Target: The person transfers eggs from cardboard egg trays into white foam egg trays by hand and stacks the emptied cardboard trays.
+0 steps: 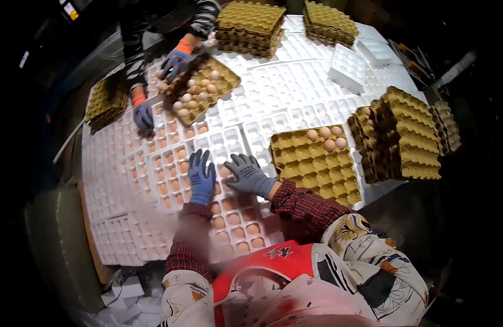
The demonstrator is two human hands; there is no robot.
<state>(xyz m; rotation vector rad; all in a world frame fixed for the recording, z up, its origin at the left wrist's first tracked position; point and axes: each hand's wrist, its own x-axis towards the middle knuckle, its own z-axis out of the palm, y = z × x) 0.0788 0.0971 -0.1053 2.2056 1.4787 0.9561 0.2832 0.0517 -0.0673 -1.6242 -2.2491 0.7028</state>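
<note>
My left hand (202,177), in a blue-grey glove, lies over the white foam egg tray (229,136) in front of me, its fingers stretched forward and apart. My right hand (249,175), in a grey glove, reaches in from the right with spread fingers. Beside its fingertips sits an egg (225,171) in a tray pocket; I cannot tell whether they touch it. Brown eggs (239,232) fill the tray's nearer pockets. To the right of my right hand lies a yellowish pulp egg tray (317,169), with several eggs (330,145) at its far end.
Opposite me, a co-worker's gloved hands (178,61) are near a tilted pulp tray (229,82) of eggs. Stacks of pulp trays stand at the right (409,136), at the back (248,24) and at the left (107,101). A white foam block (348,68) rests at the back right.
</note>
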